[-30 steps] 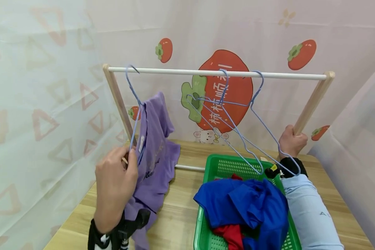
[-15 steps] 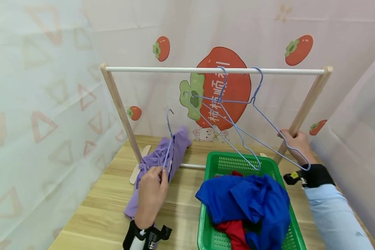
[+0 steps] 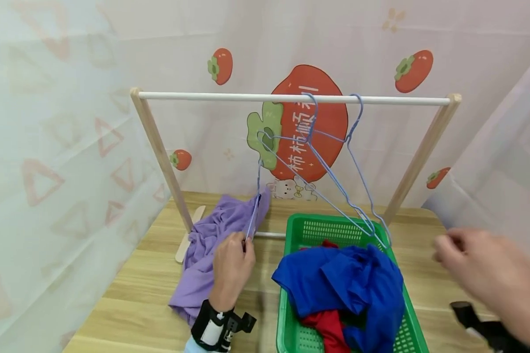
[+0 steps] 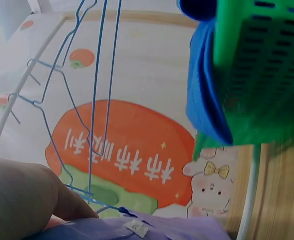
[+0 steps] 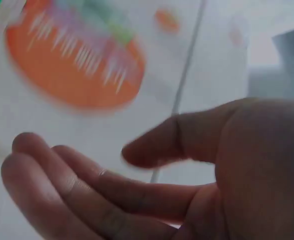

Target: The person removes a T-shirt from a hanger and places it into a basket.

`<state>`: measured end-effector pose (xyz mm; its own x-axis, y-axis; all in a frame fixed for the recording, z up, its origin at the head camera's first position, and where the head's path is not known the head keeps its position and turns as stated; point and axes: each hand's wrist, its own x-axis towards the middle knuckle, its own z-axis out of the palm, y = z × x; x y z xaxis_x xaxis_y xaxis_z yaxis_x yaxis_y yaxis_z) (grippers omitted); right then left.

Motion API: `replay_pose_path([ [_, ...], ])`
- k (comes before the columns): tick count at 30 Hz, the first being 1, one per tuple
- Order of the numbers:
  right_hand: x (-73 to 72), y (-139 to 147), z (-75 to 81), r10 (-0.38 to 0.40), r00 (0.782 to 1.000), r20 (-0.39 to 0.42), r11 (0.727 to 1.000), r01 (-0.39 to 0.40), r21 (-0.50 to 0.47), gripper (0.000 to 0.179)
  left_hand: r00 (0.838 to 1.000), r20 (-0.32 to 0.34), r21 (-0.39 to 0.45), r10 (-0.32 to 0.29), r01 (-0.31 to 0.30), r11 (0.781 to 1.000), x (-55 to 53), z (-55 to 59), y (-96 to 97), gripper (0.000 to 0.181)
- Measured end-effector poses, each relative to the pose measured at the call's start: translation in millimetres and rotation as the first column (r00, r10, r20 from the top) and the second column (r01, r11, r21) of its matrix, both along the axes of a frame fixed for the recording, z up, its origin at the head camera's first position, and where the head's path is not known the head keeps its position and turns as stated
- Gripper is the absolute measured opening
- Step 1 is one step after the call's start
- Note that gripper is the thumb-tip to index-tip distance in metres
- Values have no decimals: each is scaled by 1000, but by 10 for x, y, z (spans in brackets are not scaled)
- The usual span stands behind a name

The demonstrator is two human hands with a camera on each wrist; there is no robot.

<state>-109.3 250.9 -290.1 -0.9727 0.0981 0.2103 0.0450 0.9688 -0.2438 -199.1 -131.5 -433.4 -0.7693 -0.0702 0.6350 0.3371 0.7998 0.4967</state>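
My left hand [image 3: 233, 261] pinches a blue wire hanger [image 3: 258, 179] at its near side, low over the table. A purple T-shirt [image 3: 207, 245] is on that hanger and spreads in folds over the wooden tabletop to the left. In the left wrist view, the thumb side of this hand [image 4: 24, 200] is beside the purple cloth [image 4: 182, 229] and its white neck label [image 4: 136, 228]. Right of the rack, my right hand [image 3: 490, 279] is in the air with nothing in it. Its fingers [image 5: 121, 200] are loosely bent, the thumb apart from them.
A rack with a white rail [image 3: 229, 96] and wooden legs [image 3: 417, 159] stands on the table [image 3: 128, 299]. Blue wire hangers [image 3: 310, 130] hang from the rail. Below them, a green basket [image 3: 284, 318] holds blue [image 3: 349, 282] and red clothes [image 3: 329, 331].
My left hand has lowered the hanger with the purple T-shirt off the rail and moved right. My right hand has let go of the rack's right leg and drawn back toward me.
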Motion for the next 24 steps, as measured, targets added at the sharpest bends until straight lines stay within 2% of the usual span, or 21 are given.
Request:
replay_pose_path([
  [2,56,-372,-9,111,993,-32,993,-110,35,28,1000,-5,-4,8,-8,1000,-1,34,47,26],
  [4,14,-758,-71,227,973,-39,974,-227,3,24,1000,-4,-5,13,-13,1000,7,53,101,26],
  [6,-112,-1117,-170,332,943,-1,942,-332,-57,23,1000,2,8,15,-15,1000,20,54,158,23],
  [9,-411,-1566,-363,454,890,46,882,-441,-163,27,999,20,31,25,-26,999,66,37,242,16],
  [11,-643,-1799,-468,469,881,64,871,-449,-202,32,999,19,49,26,-27,998,89,39,312,12],
  [14,-1016,-2080,-622,468,883,47,860,-442,-256,37,1000,7,40,24,-24,999,130,26,384,11],
  [17,-1311,-2274,-764,455,891,12,856,-433,-282,35,1000,17,-5,-24,24,1000,180,14,426,12],
  [20,-1471,-2375,-865,452,892,-9,859,-437,-266,34,994,93,-98,-55,64,993,256,19,394,10],
  [24,-1583,-2448,-928,451,893,-1,861,-435,-263,32,978,207,-193,-21,62,979,378,52,241,41],
])
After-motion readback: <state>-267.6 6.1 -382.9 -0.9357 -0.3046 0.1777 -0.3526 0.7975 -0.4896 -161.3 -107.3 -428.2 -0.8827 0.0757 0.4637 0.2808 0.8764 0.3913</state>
